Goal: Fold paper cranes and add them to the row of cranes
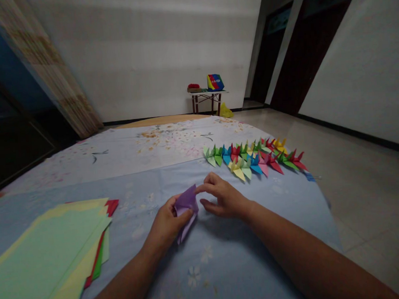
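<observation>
A folded piece of purple origami paper (188, 199) is held above the cloth-covered table. My left hand (168, 221) grips it, the thumb pressed over its front and the fingers behind. At the paper's upper right edge is my right hand (222, 195), its index finger reaching to the paper and its thumb spread apart below. Whether that fingertip touches the edge or stays just off it, I cannot tell. Beyond the right hand stand rows of folded paper cranes (254, 164) in green, blue, red, yellow and pink.
A stack of coloured paper sheets (47, 258), pale green on top, lies at the left. Blue and white flowered cloths (149, 274) cover the round table. Against the far wall stands a small table (213, 93) with a colourful box (215, 82) and a red item.
</observation>
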The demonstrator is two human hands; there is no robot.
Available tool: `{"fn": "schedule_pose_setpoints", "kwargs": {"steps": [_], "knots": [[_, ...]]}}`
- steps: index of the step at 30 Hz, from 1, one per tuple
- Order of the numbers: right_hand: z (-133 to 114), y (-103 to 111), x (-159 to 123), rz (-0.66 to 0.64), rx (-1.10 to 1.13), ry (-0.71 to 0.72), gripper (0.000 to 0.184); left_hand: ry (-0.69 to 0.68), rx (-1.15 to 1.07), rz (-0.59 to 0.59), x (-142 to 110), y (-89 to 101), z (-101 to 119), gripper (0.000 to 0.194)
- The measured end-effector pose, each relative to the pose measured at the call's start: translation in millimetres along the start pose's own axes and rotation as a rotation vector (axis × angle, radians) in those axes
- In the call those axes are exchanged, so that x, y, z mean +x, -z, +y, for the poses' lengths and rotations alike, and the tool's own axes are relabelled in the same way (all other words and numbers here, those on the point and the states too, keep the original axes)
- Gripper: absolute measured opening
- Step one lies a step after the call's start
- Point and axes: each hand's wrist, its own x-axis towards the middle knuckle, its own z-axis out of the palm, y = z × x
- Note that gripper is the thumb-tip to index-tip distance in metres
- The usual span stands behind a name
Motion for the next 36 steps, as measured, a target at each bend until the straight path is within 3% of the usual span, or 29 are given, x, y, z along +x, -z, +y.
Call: {"fn": "schedule_pose_setpoints", "kwargs": {"steps": [4,9,16,21,26,32,36], "knots": [[3,-5,-1,-0.108,-0.129,0.011,0.025,-0.066,0.057,-0.037,-1,1.6,2,0.05],[5,-8,0,-0.148,-0.225,-0.014,0.017,-0.158,0.28,0.052,0,8.1,6,0.055],[5,-9,1,-0.14,-0.139,-0.083,0.014,-0.278,0.347,0.006,3,12.8,4,0.054],[8,-12,0,-0.107,0.058,-0.114,0.012,-0.218,0.292,-0.028,2,11.4,4,0.055],[4,-26,2,0.022,0.299,-0.264,0.007,-0.09,0.061,-0.083,2,7.0,2,0.059],[3,-40,5,0.204,0.721,-0.447,0.057,0.009,-0.214,-0.089,0,-0.6,5,0.062],[7,-41,7,0.203,0.973,-0.575,0.055,0.045,-0.23,-0.054,-3,-5.6,7,0.062]]}}
